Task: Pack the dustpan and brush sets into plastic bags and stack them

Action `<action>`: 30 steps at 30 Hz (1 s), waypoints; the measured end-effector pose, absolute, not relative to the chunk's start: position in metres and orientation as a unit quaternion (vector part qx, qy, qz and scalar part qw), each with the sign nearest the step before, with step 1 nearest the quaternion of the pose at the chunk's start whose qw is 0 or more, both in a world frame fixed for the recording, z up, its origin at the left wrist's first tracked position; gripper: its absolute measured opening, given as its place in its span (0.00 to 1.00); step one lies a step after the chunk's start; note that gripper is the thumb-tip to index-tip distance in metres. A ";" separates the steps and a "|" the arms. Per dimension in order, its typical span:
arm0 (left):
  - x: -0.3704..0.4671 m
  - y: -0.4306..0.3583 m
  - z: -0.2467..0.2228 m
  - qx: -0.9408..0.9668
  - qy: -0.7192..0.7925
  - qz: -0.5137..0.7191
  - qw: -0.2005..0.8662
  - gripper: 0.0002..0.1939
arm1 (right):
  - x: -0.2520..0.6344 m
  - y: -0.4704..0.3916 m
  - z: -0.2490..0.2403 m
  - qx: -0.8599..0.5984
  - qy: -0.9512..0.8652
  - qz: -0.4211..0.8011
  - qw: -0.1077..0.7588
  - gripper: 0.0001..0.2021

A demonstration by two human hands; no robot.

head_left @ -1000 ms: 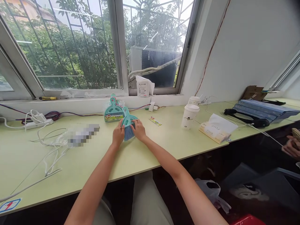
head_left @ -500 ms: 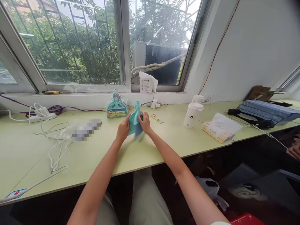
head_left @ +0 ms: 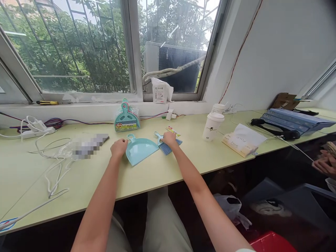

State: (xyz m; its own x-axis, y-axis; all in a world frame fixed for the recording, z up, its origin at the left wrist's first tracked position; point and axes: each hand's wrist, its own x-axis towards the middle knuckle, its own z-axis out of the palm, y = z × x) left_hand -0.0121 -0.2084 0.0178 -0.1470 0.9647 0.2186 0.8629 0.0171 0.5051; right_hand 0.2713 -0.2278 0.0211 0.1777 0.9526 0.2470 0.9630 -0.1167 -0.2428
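A light-blue dustpan [head_left: 142,149] lies on the table, its handle with a hanging hole pointing away from me. My left hand [head_left: 119,147] is closed at the dustpan's left edge, with the fingertips partly hidden. To the right, a small hand brush [head_left: 166,149] with blue bristles rests close beside the pan. Fingers curled, my right hand [head_left: 169,139] grips the brush around its middle and covers part of it. A printed label card [head_left: 173,131] lies just behind that hand. Behind the dustpan stands a stack of wrapped dustpan sets [head_left: 127,117].
White paper cups [head_left: 213,126] and a tissue pack [head_left: 243,141] stand to the right, before blue boxes [head_left: 296,120]. Leftward lie a blurred-out item [head_left: 90,145], loose white cables [head_left: 49,175] and a power strip [head_left: 38,132]. Another person's hand [head_left: 325,162] shows at the right edge.
The dustpan and brush, held up together before, are now apart and down on the table. My left hand has moved left with the pan, my right hand slightly right with the brush.
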 end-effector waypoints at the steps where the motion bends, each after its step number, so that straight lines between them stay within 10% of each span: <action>1: -0.010 -0.210 0.017 0.653 0.705 0.264 0.082 0.20 | 0.272 -0.227 0.021 -0.749 -0.639 -0.014 0.175 0.14; 30: 0.034 -0.238 0.026 0.692 0.698 0.180 -0.027 0.19 | 0.234 -0.247 0.048 -0.658 -0.703 0.022 0.270 0.11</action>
